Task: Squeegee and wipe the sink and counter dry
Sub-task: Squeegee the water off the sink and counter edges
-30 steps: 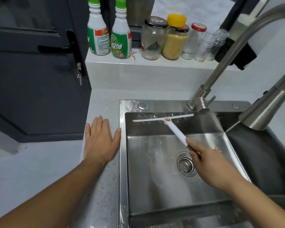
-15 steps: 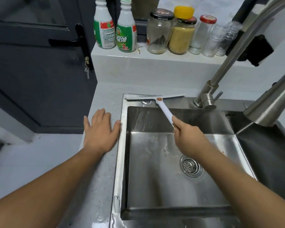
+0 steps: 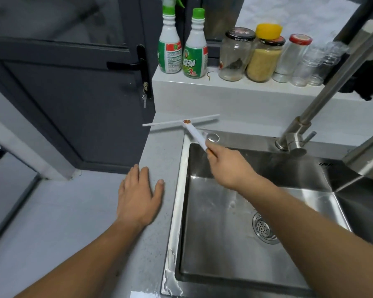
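1. The right hand (image 3: 228, 166) was curled round the low end of the squeegee (image 3: 194, 132) handle; the left hand (image 3: 138, 196) lay flat on the desk (image 3: 157, 151), fingers straight.
2. The blade was at the desk's back corner, beside the sink (image 3: 256, 143).
3. The squeegee looked light, thin and stiff, and a grip nearer the blade would likely steady it.

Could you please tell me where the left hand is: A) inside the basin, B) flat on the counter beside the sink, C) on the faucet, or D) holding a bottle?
B: the left hand lies palm-down with straight fingers on the counter, left of the sink rim.
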A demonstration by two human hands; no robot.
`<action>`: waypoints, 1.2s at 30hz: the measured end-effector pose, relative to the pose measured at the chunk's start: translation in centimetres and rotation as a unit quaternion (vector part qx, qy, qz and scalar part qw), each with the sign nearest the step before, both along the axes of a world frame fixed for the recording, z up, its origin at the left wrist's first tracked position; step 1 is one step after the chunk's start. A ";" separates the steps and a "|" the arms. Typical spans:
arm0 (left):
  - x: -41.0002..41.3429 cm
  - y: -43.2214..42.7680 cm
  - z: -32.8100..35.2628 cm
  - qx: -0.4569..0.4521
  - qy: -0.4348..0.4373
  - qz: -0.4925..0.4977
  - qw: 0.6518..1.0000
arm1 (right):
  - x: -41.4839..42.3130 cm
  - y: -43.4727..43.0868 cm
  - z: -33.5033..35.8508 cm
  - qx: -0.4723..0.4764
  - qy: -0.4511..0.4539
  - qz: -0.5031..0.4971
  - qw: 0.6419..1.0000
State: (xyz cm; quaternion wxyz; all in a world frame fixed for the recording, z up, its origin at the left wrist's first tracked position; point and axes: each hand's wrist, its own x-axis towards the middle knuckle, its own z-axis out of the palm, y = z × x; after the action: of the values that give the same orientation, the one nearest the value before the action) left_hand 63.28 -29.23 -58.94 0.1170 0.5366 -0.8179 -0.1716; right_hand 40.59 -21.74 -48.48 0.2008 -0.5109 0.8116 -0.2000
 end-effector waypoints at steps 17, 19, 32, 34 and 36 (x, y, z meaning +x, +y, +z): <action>2.3 3.1 0.3 0.035 -0.040 -0.028 0.998 | -2.5 11.0 0.4 0.067 0.091 0.026 0.993; 2.5 3.3 0.4 0.032 -0.024 -0.027 0.999 | -2.3 11.0 1.3 0.053 0.078 0.021 0.995; 3.1 3.7 0.2 0.016 0.047 0.003 0.999 | 0.4 0.2 -2.1 0.088 0.044 0.062 0.993; 3.3 4.1 0.3 0.015 0.035 -0.008 0.999 | -0.3 3.0 -2.2 0.082 0.041 0.060 0.994; 3.7 4.8 0.3 0.011 0.022 -0.011 1.000 | -0.9 6.1 -1.9 0.081 0.041 0.060 0.994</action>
State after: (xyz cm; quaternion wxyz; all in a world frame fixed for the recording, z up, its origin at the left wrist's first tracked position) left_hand 67.01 -24.40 -58.63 0.1272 0.5248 -0.8190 -0.1941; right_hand 39.73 -15.63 -50.41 0.2196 -0.5484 0.8007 -0.1000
